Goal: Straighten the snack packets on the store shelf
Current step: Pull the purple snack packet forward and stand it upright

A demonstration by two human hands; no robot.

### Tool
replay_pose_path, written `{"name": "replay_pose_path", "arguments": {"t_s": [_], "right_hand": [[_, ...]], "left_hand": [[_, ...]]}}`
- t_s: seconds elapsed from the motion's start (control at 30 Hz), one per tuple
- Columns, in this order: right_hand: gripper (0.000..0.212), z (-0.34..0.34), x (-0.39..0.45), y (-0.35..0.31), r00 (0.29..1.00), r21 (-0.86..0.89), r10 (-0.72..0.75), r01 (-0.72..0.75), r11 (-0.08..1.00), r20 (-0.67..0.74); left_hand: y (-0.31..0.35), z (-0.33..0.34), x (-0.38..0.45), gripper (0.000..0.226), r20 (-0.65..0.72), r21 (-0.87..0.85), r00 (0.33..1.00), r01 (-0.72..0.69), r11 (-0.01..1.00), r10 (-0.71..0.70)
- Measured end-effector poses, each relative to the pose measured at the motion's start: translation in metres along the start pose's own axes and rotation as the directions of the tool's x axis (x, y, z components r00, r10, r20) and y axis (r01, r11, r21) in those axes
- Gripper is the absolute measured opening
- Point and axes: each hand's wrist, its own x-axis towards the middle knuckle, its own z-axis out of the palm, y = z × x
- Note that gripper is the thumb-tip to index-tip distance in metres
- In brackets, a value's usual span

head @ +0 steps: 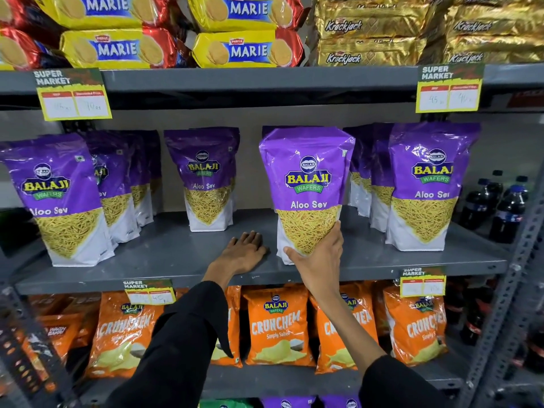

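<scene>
Purple Balaji Aloo Sev packets stand in rows on the grey middle shelf (176, 254). My right hand (319, 260) grips the lower front of one upright packet (307, 178) near the shelf's front edge, thumb on its right side. My left hand (245, 253) lies flat, palm down, on the bare shelf just left of that packet, holding nothing. Another packet (206, 178) stands further back to the left. A row starts with a packet at the far left (59, 198), and another with one at the right (424, 187).
Marie biscuit packs (241, 48) and gold Krackjack packs (371, 28) fill the shelf above. Orange Crunchem bags (276, 325) sit on the shelf below. Dark cola bottles (506, 210) stand at the far right beside a perforated steel upright (512, 290). Yellow price tags (73, 95) hang from shelf edges.
</scene>
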Motion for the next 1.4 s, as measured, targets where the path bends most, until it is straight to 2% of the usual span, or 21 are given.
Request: {"name": "replay_pose_path", "arguments": {"t_s": [0.7,1.27,1.4], "right_hand": [[0.131,0.022,0.034,-0.007,0.999,-0.03,0.047,-0.046,0.998,0.012],[0.126,0.021,0.024,-0.004,1.0,-0.056,0.015,-0.015,0.998,0.0],[0.124,0.013,0.012,-0.007,0.998,-0.053,0.003,-0.006,0.999,-0.061]], "left_hand": [[0.001,-0.001,-0.004,0.067,-0.025,-0.004,1.0,0.004,1.0,-0.004],[-0.001,0.001,-0.003,0.067,-0.043,-0.02,0.999,-0.006,1.0,0.005],[0.001,-0.002,-0.011,0.052,-0.136,-0.085,0.991,-0.012,0.996,0.0]]}}
